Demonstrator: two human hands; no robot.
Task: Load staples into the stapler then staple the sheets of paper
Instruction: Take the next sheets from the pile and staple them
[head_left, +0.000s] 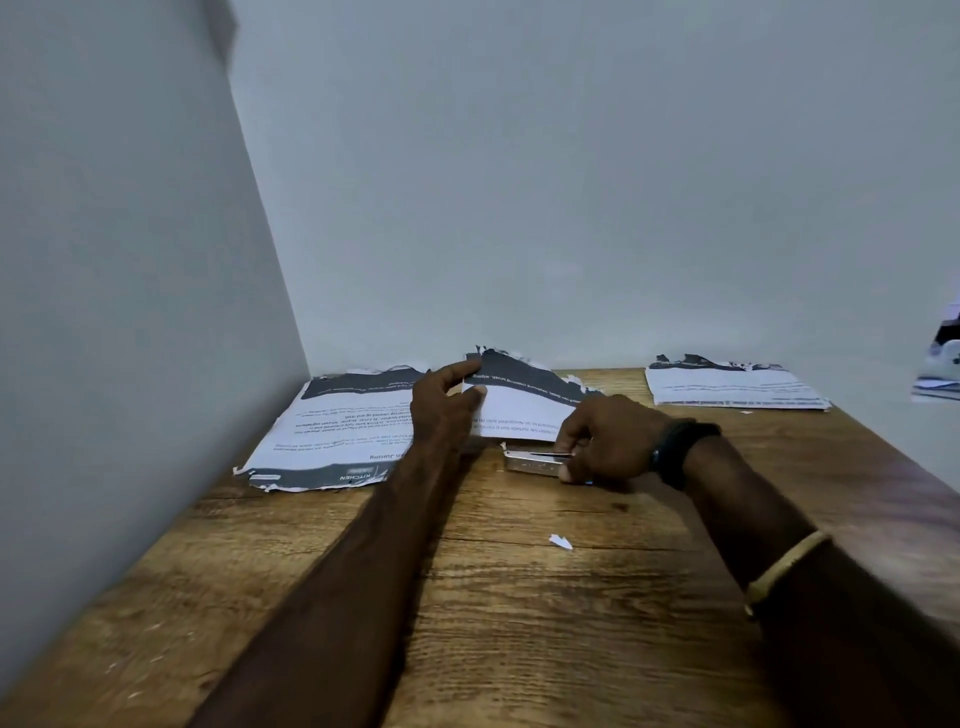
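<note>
The small silver metal stapler lies on the brown wood-grain surface, just in front of the near edge of a white printed sheet with a torn dark header. The right hand, with a black watch at the wrist, is closed around the stapler's right end, fingers curled over the top and thumb below. Whether staples are loaded cannot be told. The left hand is pinched on the left edge of that sheet, thumb under and forefinger on top, the far corner being lifted off the surface.

The stapler is judged rigid, compact and fairly smooth; a grip across its rear half, clear of the mouth, would be advised. The sheet is judged light, limp and easily torn, as its ragged edges suggest; it is best held close to the corner to be fastened.

A second white printed sheet with grey bands lies touching on the left, against the grey wall. A further stack of white sheets lies well apart at the far right. A small white paper scrap lies nearer the person. Nothing is seen to obstruct the stapler's mouth from reaching the sheet edge.
</note>
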